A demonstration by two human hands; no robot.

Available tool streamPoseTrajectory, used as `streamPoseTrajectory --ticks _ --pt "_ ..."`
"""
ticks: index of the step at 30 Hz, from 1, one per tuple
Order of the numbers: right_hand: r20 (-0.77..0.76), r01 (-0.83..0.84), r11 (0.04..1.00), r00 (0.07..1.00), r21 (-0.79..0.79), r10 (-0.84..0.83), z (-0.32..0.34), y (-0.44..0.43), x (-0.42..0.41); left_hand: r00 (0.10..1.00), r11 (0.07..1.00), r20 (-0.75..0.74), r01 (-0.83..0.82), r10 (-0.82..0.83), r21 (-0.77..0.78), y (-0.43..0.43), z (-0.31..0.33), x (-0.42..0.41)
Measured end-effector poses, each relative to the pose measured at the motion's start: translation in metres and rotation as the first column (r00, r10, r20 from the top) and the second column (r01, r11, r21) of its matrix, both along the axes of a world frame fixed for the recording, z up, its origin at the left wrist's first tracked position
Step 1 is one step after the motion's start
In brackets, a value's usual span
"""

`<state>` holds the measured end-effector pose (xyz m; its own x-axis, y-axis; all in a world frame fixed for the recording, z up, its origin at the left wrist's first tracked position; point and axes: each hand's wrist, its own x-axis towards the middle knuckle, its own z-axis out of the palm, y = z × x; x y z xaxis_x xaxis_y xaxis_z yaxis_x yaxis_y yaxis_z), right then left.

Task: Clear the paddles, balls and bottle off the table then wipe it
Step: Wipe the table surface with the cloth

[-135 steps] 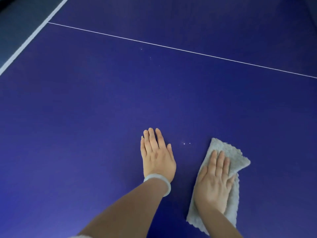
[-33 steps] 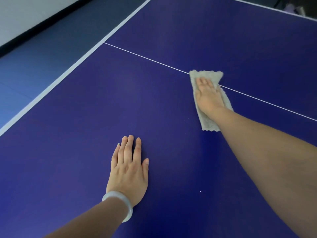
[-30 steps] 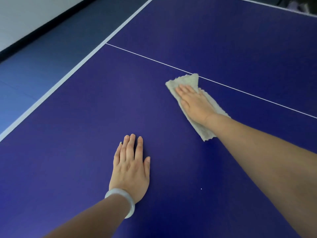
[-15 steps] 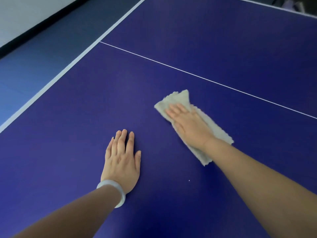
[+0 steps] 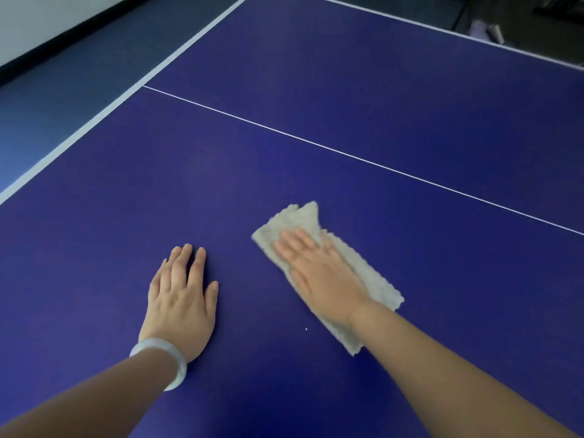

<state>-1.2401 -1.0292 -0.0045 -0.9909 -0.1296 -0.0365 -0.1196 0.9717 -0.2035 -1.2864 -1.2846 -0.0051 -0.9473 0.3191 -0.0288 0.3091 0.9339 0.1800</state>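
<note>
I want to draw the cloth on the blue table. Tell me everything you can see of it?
The cloth is pale beige and fluffy-looking, like a soft towel, with wavy edges. It seems folded into a long strip and lies flat on the blue table, slanting away to the left. The right hand presses on its middle with straight fingers, hiding part of it.
</note>
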Motion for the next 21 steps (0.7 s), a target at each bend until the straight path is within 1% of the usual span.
streamPoseTrajectory --ticks 1,2,3,4,5,6,7,8,9,10,11,12,14,15,16,17,18,19,20,21 --pt "0.016 -0.121 0.993 0.992 -0.004 0.121 -0.001 -0.008 0.016 1.000 1.000 0.001 0.001 -0.001 -0.002 0.000 0.000 0.000" --pt "0.034 -0.173 0.985 0.984 -0.006 0.173 -0.001 -0.005 0.029 1.000 1.000 -0.001 0.002 -0.002 -0.006 0.000 0.000 0.001" --pt "0.040 -0.154 0.988 0.987 -0.023 0.155 0.000 0.006 0.037 1.000 1.000 -0.002 0.002 -0.002 -0.008 0.000 0.000 0.001" --pt "0.031 -0.066 0.997 0.997 -0.036 0.067 -0.001 0.021 0.040 1.000 1.000 -0.003 0.001 -0.001 -0.007 0.000 -0.001 0.001" --pt "0.032 0.074 0.996 0.997 -0.047 -0.073 0.000 0.037 0.040 1.000 1.000 -0.002 0.000 0.000 -0.003 0.000 -0.001 0.001" --pt "0.042 0.244 0.969 0.969 -0.043 -0.243 0.001 0.053 0.039 1.000 1.000 0.001 0.000 0.000 0.002 0.000 -0.001 0.001" --pt "0.045 0.412 0.911 0.910 -0.018 -0.411 0.002 0.065 0.037 1.000 1.000 0.003 0.000 0.000 0.003 0.000 -0.001 0.002" --pt "0.042 0.535 0.845 0.844 0.016 -0.535 0.002 0.070 0.033 1.000 1.000 0.005 -0.001 0.001 0.003 0.000 -0.001 0.001" --pt "0.034 0.607 0.793 0.793 0.044 -0.609 0.002 0.065 0.030 1.000 1.000 0.005 -0.001 0.001 0.001 0.000 -0.001 0.001" --pt "0.021 0.628 0.775 0.776 0.067 -0.630 0.001 0.052 0.028 1.000 1.000 0.006 -0.003 0.003 0.001 0.000 -0.001 0.001" --pt "0.006 0.600 0.796 0.798 0.079 -0.602 -0.001 0.033 0.030 1.000 1.000 0.008 -0.005 0.005 0.002 0.000 -0.001 0.002" --pt "-0.013 0.532 0.844 0.846 0.069 -0.533 -0.003 0.010 0.035 1.000 1.000 0.010 -0.007 0.007 0.006 0.000 0.000 0.002" --pt "-0.032 0.292 0.955 0.956 0.049 -0.290 -0.007 -0.034 0.056 1.000 1.000 0.009 -0.011 0.011 0.020 0.001 0.001 0.003" --pt "-0.018 0.172 0.984 0.985 0.047 -0.171 -0.007 -0.047 0.069 1.000 1.000 0.008 -0.013 0.013 0.025 0.001 0.001 0.003" --pt "0.005 0.094 0.995 0.996 0.037 -0.094 -0.006 -0.050 0.079 1.000 1.000 0.007 -0.012 0.011 0.027 0.000 0.001 0.003" --pt "0.011 0.084 0.996 0.996 0.011 -0.084 -0.005 -0.045 0.087 1.000 1.000 0.005 -0.010 0.010 0.027 -0.001 0.000 0.003" --pt "0.012 0.155 0.987 0.988 -0.032 -0.155 -0.004 -0.034 0.092 1.000 1.000 0.003 -0.009 0.009 0.027 -0.001 0.000 0.003" --pt "0.019 0.290 0.954 0.957 -0.083 -0.289 -0.002 -0.021 0.094 1.000 1.000 0.003 -0.009 0.009 0.026 -0.002 -0.001 0.003" --pt "0.037 0.449 0.886 0.893 -0.117 -0.448 -0.001 -0.008 0.094 1.000 1.000 0.005 -0.006 0.005 0.023 -0.002 -0.002 0.003" --pt "0.060 0.586 0.802 0.810 -0.117 -0.583 0.000 0.001 0.093 1.000 1.000 0.007 0.000 0.000 0.019 -0.002 -0.003 0.003"
